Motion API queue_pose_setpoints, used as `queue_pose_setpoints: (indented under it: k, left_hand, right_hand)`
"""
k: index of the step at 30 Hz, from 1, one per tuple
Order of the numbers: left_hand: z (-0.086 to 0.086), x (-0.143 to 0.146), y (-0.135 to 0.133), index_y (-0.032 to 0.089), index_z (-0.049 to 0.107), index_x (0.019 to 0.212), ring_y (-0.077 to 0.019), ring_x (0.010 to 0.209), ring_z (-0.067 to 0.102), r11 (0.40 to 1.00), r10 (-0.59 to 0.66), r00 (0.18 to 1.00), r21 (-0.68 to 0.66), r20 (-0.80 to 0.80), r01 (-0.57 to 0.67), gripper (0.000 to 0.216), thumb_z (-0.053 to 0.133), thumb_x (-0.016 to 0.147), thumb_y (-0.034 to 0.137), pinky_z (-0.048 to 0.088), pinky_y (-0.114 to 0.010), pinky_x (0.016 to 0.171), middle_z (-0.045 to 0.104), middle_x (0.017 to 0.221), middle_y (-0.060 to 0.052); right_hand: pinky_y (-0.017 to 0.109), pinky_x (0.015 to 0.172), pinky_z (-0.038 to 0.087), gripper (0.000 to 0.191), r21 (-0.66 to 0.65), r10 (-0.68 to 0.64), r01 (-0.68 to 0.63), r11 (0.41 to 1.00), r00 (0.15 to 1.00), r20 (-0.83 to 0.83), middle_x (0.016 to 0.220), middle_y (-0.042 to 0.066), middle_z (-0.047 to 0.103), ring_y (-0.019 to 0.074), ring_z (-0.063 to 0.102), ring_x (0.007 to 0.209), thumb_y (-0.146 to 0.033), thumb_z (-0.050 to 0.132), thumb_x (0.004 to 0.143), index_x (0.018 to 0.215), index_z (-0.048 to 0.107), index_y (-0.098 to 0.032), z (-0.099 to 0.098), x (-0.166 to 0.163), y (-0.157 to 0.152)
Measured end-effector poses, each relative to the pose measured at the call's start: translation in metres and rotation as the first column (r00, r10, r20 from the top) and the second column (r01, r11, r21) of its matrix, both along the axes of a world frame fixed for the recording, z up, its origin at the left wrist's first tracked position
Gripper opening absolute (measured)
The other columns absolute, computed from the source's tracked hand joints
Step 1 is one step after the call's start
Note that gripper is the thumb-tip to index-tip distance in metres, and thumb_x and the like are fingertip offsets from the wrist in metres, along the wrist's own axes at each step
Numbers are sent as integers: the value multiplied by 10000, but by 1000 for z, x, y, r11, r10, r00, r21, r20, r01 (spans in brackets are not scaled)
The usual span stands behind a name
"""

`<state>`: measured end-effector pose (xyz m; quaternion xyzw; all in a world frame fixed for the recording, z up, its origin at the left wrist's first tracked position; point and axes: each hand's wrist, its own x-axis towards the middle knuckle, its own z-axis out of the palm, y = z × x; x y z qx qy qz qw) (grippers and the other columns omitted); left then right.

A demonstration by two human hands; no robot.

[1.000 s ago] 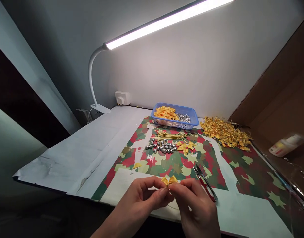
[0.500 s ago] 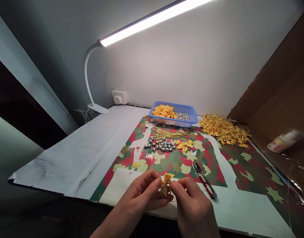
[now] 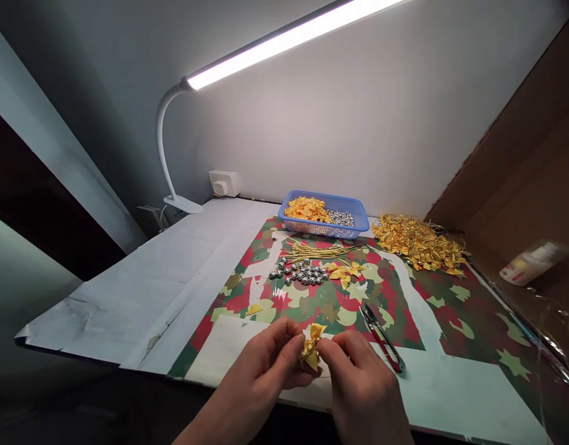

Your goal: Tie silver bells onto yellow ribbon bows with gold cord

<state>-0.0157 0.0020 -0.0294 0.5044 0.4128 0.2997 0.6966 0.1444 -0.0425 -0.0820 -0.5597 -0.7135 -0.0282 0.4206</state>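
Observation:
A yellow ribbon bow (image 3: 314,347) is pinched between my two hands above the table's front edge. My left hand (image 3: 270,358) grips it from the left with thumb and fingers closed. From the other side, the closed fingertips of my right hand (image 3: 361,374) press on the bow near its middle; whatever fine tie they hold is hidden. Red-handled thread snips (image 3: 382,339) lie just right of my right hand. Beyond my hands are several silver beads (image 3: 305,272), a few loose yellow bows (image 3: 344,275) and a bundle of gold ties (image 3: 316,250).
A blue basket (image 3: 361,227) with yellow bows and silver beads stands by the wall. Right of it lies a heap of tied bows (image 3: 418,242). A clip lamp (image 3: 161,136) arches over the table from the left. A white bottle (image 3: 527,266) is at far right.
The bow has turned between my fingers and now stands more upright. Both hands stay in nearly the same place, and the things on the table have not moved.

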Motion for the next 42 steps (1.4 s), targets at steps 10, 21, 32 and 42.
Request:
queue_pose_setpoints:
  k: [10,21,32,42]
  left_hand:
    - [-4,3,0,169,665,845,-173,778,598,997,-54,998,57,-27,55,276,672,913,436,546,-315,792,645,771,-1]
    - [-9,8,-4,161,697,795,-210,720,632,954,-10,964,286,-266,88,226,571,928,292,499,-300,675,682,732,-35]
    - [-29,10,-4,217,519,702,-170,628,522,762,130,923,632,-362,141,256,431,919,115,398,-281,582,561,786,-13]
    - [-23,10,0,221,543,730,-181,690,610,802,90,942,585,-323,124,241,449,934,131,478,-288,643,625,873,-35]
  right_hand:
    - [244,649,448,249,-37,102,-111,993,974,-204,857,23,594,165,577,723,-116,411,994,1149,577,-220,-2,-5,0]
    - [193,601,454,208,-171,64,-132,976,934,-353,798,-25,540,113,577,667,-127,332,995,904,489,-228,-4,-12,8]
    - [267,546,379,191,-171,62,-96,981,980,-191,764,-11,554,179,564,604,-105,345,943,907,474,-243,-3,-12,8]
    - [191,632,495,369,-68,177,-200,977,951,-253,898,-20,617,120,646,730,-48,383,878,1107,568,-271,-1,-6,14]
